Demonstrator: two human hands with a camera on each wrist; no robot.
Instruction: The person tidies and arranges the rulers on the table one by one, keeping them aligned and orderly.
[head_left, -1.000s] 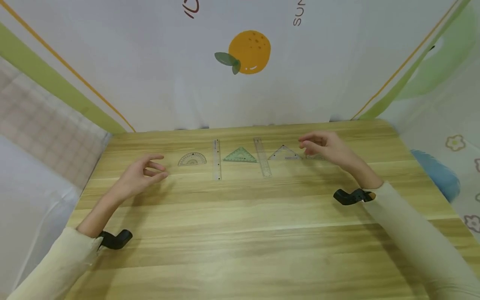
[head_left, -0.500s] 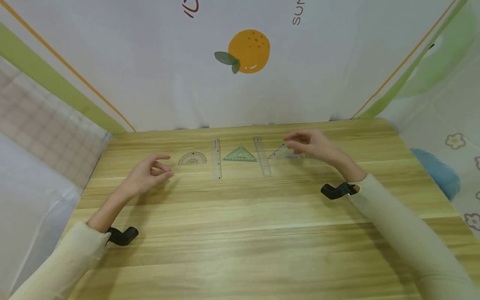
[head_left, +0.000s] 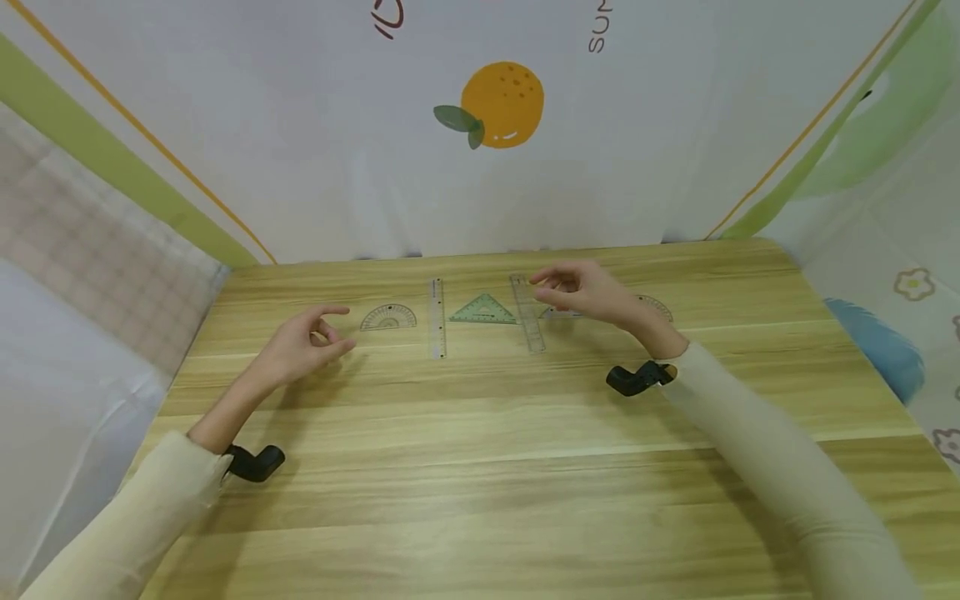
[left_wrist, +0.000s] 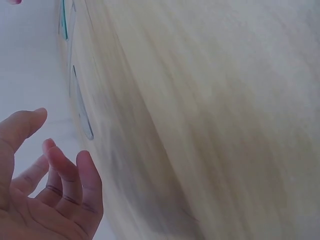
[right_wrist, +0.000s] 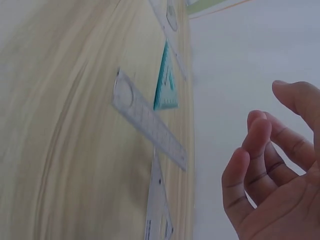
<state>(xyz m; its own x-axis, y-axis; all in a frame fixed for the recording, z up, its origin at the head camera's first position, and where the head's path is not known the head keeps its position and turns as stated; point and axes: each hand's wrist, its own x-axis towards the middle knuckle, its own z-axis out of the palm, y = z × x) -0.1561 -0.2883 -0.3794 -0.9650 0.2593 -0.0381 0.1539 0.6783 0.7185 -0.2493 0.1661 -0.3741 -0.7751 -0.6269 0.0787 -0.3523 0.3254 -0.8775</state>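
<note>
The table is pale wood with darker streaks running across it, and a soft glare shows well on the near side of the green triangle. That piece lies flat in a row of drawing tools. Just left of it is the left ruler, and farther left the left protractor; just right of it is the right ruler, slightly slanted, then the clear triangle and the right protractor.

The left hand is well left of the green triangle, near the left protractor, its grip released — fingers loosely bent, thumb apart. The right hand is right of the green triangle, covering part of the clear triangle in the head view, its grip released too.

Beyond the green triangle hangs a white cloth, printed with an orange almost straight behind it. Far left of it is a checked cloth; far right — past the table's edge — a blue patch.
</note>
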